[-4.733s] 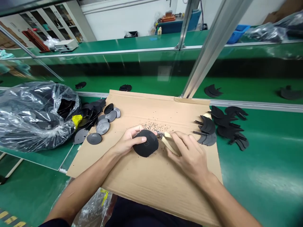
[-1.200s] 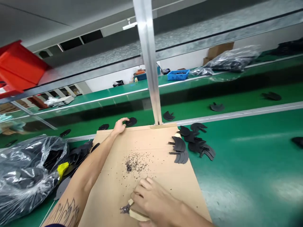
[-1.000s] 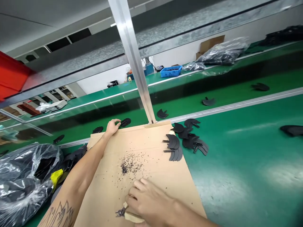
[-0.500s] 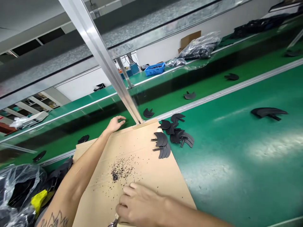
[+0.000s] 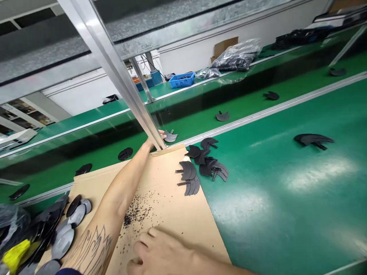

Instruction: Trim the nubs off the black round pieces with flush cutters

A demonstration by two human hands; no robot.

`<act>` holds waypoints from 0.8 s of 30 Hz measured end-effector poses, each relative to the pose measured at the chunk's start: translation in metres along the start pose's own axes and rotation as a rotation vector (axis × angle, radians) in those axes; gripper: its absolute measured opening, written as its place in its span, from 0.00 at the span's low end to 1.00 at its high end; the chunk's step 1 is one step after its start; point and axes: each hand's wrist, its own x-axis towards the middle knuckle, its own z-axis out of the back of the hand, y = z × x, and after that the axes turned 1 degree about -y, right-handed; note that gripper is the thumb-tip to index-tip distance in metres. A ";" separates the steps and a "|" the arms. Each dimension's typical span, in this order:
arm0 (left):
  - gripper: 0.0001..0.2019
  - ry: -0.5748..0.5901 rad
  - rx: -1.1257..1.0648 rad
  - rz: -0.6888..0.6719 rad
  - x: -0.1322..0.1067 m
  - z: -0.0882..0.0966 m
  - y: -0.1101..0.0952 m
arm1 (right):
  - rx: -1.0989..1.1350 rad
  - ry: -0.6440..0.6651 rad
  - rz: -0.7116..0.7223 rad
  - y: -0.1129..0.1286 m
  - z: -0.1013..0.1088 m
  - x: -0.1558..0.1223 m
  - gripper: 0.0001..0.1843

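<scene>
My left hand [image 5: 162,134] reaches past the aluminium post, partly hidden behind it. Its fingertips are closed at the edge of a black fan-shaped plastic part [image 5: 171,136] with a short stem, on the green belt. At the bottom edge, my right hand [image 5: 155,250] lies low over the cardboard sheet [image 5: 169,214], fingers curled under; whatever they hold is out of sight. Left of it is a scatter of tiny black pieces [image 5: 128,219]. Two more fan-shaped parts [image 5: 189,170] lie on the cardboard's right edge, several others [image 5: 210,166] just beyond.
The aluminium post [image 5: 126,86] rises at the cardboard's far edge. Round grey-black discs [image 5: 63,241] and a yellow item [image 5: 16,254] crowd the left side. More black parts [image 5: 223,116] lie along the green belt [image 5: 243,107]. Behind stands a blue bin [image 5: 182,80].
My left hand has moved right, behind the post, to the fan-shaped part, which now looks tilted. My right hand remains low; the shiny metal item formerly seen under it is out of view.
</scene>
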 end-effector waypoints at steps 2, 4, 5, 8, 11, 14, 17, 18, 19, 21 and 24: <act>0.13 -0.080 -0.029 0.005 -0.008 0.013 -0.005 | 0.020 -0.007 -0.021 -0.001 0.009 0.000 0.12; 0.12 -0.175 -0.053 0.002 -0.022 0.035 -0.012 | 0.057 -0.004 -0.050 -0.004 0.020 -0.001 0.19; 0.11 -0.228 -0.064 -0.003 -0.031 0.049 -0.016 | 0.081 -0.007 -0.067 -0.006 0.026 -0.001 0.23; 0.12 -0.388 -0.092 -0.025 -0.075 0.095 -0.026 | 0.140 -0.117 -0.262 -0.016 0.038 -0.001 0.17; 0.13 -0.478 -0.109 -0.044 -0.142 0.124 -0.029 | 0.174 -0.387 -0.438 -0.032 0.039 0.002 0.23; 0.17 -0.438 -0.122 -0.036 -0.219 0.118 -0.022 | 0.218 -0.529 -0.511 -0.044 0.037 0.007 0.32; 0.17 -0.173 -0.183 -0.001 -0.286 0.094 -0.012 | 0.493 -0.485 -0.583 -0.046 0.036 0.009 0.32; 0.16 -0.145 -0.198 0.006 -0.303 0.090 -0.010 | 0.612 -0.438 -0.602 -0.046 0.037 0.010 0.28; 0.14 -0.105 -0.192 0.006 -0.317 0.088 -0.008 | 0.720 -0.391 -0.619 -0.045 0.038 0.010 0.24; 0.09 -0.081 -0.073 -0.028 -0.334 0.099 -0.006 | 0.876 -0.345 -0.659 -0.046 0.040 0.012 0.19; 0.08 -0.187 0.449 -0.140 -0.344 0.145 -0.005 | 0.991 -0.397 -0.732 -0.048 0.043 0.015 0.21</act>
